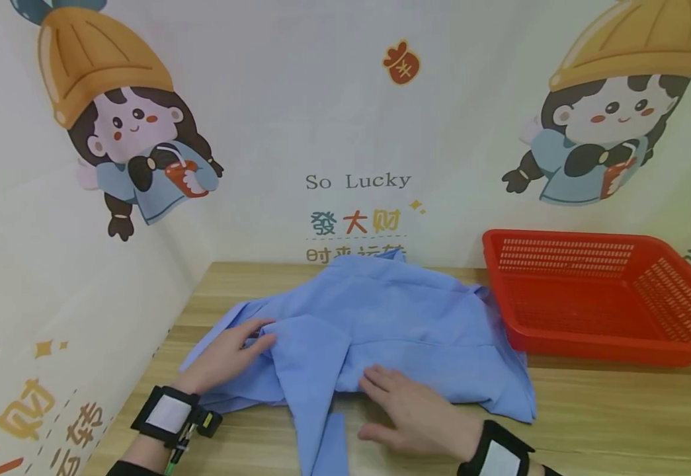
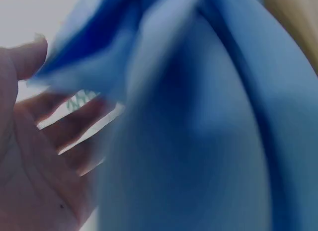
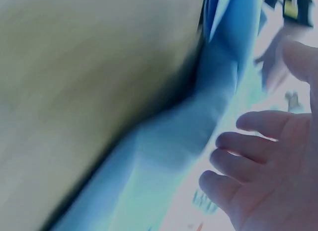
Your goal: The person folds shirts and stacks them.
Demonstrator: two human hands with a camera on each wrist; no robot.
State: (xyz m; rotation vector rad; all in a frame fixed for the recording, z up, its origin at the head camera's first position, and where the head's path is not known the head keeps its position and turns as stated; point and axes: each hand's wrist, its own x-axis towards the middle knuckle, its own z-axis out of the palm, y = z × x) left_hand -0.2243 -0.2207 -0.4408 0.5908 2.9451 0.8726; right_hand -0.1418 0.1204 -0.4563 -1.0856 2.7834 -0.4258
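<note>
Blue cloth, one, rumpled: lies across the middle of the table, placed there, I judge, so both hands can reach its edges. Tail, one: runs from the cloth toward the near side, between the hands. Left hand: at a fold on the cloth's left part, perhaps to steady it; thumb and fingers parted, fingers mostly straight, gripping nothing that I can see—light touch at most, not confirmed. Right hand: at the near edge, palm down, thumb spread wide, fingers loose, grip released; contact I cannot tell. Basket, red, one: right of the cloth, close against its right end, probably parked aside to leave working room.
</note>
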